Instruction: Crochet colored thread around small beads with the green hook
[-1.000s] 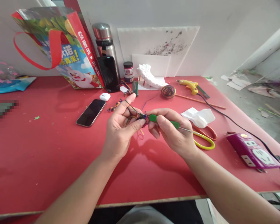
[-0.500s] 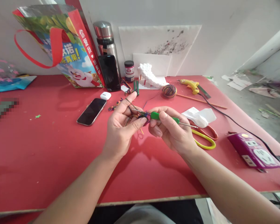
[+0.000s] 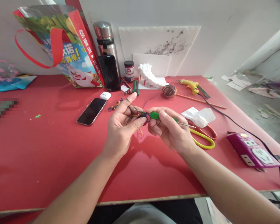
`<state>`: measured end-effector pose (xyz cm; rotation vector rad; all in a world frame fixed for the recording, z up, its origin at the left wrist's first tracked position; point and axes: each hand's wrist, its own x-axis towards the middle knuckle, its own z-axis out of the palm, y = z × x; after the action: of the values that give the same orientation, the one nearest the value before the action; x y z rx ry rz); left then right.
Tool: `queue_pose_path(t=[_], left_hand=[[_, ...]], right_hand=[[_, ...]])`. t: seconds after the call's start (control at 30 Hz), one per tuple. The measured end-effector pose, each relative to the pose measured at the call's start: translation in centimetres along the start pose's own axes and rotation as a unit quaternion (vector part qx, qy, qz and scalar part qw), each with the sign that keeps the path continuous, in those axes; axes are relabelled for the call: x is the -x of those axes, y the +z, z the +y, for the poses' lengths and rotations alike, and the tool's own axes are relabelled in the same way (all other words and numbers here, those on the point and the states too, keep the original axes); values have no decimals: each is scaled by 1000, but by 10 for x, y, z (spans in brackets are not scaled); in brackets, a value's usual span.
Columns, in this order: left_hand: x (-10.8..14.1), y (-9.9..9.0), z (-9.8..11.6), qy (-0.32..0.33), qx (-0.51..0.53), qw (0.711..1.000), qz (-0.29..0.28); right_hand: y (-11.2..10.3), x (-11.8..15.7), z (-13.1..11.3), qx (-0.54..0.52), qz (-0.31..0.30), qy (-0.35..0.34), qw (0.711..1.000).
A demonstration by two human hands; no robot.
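Note:
My left hand (image 3: 122, 123) pinches a small multicoloured crochet piece (image 3: 146, 119) between thumb and fingers, with a dark strand of yarn stretched over the raised index finger. A green-handled crochet hook (image 3: 154, 115) lies in the closed grip of my right hand (image 3: 171, 127). Its thin metal tip points left, at the upper edge of the crochet piece; a second metal end sticks out to the right of my hand. Beyond my hands sits a ball of variegated yarn (image 3: 169, 91), and a strand runs from it toward them. Fingers hide part of the crochet piece.
Right of my hands lie scissors with yellow and red handles (image 3: 204, 140), white paper (image 3: 199, 116) and a purple power strip (image 3: 254, 151). A yellow glue gun (image 3: 190, 85) rests behind. Leftward are a phone (image 3: 92, 112), a white earbud case (image 3: 105, 95) and a gift bag (image 3: 70, 53).
My right hand and the hook have shifted very slightly left, toward the crochet piece. My left hand stays nearly where it was.

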<state>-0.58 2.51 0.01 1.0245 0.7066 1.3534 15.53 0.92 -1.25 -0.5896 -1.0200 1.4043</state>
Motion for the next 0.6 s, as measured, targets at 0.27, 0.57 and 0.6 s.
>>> queue_pose_path(t=[0.27, 0.57, 0.6], left_hand=[[0, -1, 0, -4, -6, 1000, -2], [1, 1, -2, -1, -7, 1000, 6], [1, 2, -2, -2, -7, 1000, 7]], right_hand=[[1, 0, 0, -20, -9, -6, 1000], [-1, 0, 2, 6, 6, -9, 1000], [-1, 1, 2, 12, 5, -11, 1000]])
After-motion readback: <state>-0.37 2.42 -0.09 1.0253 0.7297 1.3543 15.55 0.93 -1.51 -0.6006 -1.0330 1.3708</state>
